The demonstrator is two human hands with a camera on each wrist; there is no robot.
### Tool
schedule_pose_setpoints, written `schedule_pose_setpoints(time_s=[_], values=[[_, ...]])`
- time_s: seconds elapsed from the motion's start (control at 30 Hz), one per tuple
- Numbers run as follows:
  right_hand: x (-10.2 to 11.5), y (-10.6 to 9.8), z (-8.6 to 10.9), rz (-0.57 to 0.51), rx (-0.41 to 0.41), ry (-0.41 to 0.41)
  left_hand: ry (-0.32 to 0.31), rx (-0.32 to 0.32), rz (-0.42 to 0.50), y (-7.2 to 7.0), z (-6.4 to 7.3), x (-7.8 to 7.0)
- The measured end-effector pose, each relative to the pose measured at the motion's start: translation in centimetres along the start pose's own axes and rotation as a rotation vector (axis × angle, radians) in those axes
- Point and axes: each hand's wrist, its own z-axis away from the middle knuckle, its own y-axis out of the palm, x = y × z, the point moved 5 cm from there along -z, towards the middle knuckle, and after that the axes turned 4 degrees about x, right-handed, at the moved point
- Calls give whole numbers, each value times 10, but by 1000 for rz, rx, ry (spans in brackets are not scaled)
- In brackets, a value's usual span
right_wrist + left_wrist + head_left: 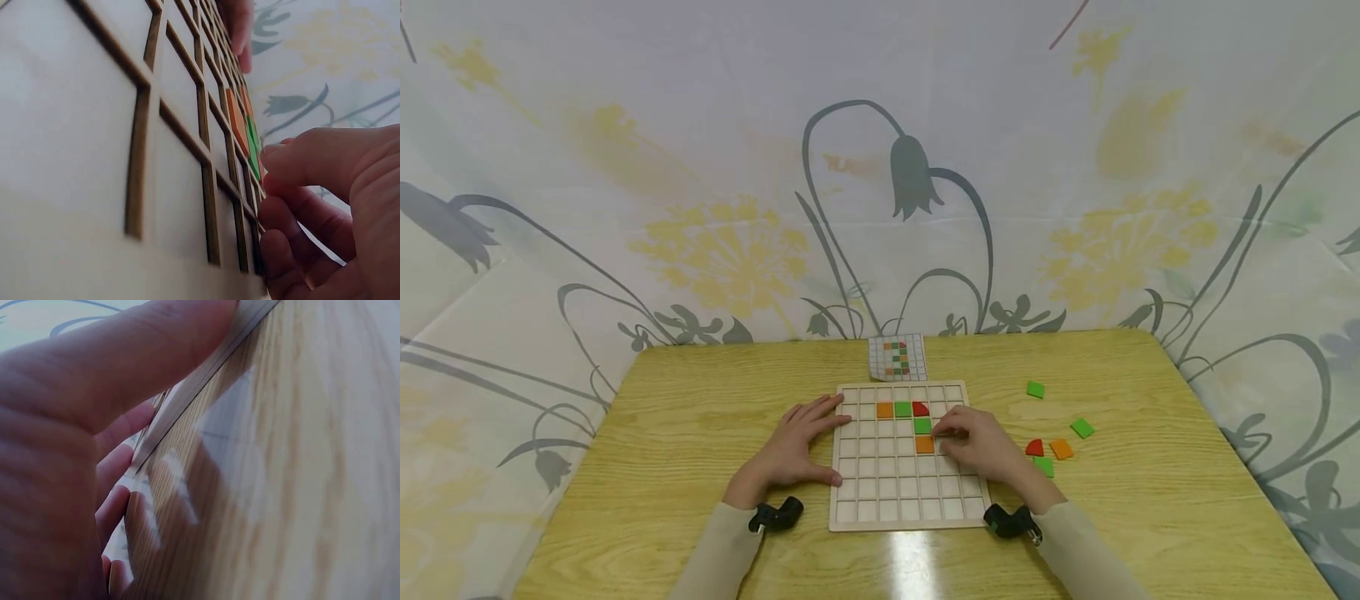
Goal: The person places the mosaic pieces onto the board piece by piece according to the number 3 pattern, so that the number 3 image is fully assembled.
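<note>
A pale wooden grid board lies on the table. On its upper part sit an orange tile, a green tile and a red quarter-round tile in a row. Below the red one are another green tile and another orange tile. My left hand is spread at the board's left edge, thumb against its side and fingertips over the rim. My right hand hovers over the board's right part, fingers loosely bent, fingertips just right of the lower two tiles, no piece showing between them.
Right of the board lie loose pieces: a green square, another green square, a red quarter-round, an orange square and a third green square. A printed pattern card stands behind the board, near the flowered cloth.
</note>
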Motion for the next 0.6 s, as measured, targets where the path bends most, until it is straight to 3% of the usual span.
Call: schedule_pose_setpoints(time_s=[0.43,0.6], values=[[-24,-40,25,23,-186,20,-10,10,-1,0,0,0],[-42,-59,39,11,-231,86,-9,8,5,1,0,1]])
